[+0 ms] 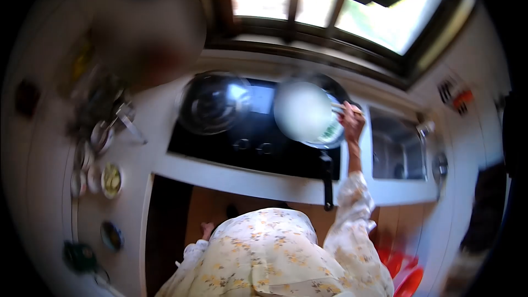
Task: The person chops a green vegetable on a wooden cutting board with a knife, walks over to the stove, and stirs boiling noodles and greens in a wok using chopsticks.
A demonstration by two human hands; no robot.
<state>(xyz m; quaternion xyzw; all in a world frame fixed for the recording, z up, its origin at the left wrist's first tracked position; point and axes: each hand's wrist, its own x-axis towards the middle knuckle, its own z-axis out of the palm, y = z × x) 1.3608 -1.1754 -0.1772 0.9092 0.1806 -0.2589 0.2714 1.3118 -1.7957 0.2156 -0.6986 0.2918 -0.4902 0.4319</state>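
My right hand (352, 121) is closed round wooden chopsticks (337, 108), held over the right side of a frying pan (323, 83). White and green food (331, 133) shows at the pan's right side; a round whitish haze covers much of the rest. The pan's black handle (328, 181) points toward me. Low beside my body is my left hand (207, 230), small and blurred, partly hidden by my flowered clothing.
A large dark wok (213, 103) sits on the left of the black cooktop (247, 157). To the right lies a metal sink (399, 143). Several small bowls, one with pale yellowish pieces (111, 181), stand on the left counter. Red plastic items (407, 275) are at lower right.
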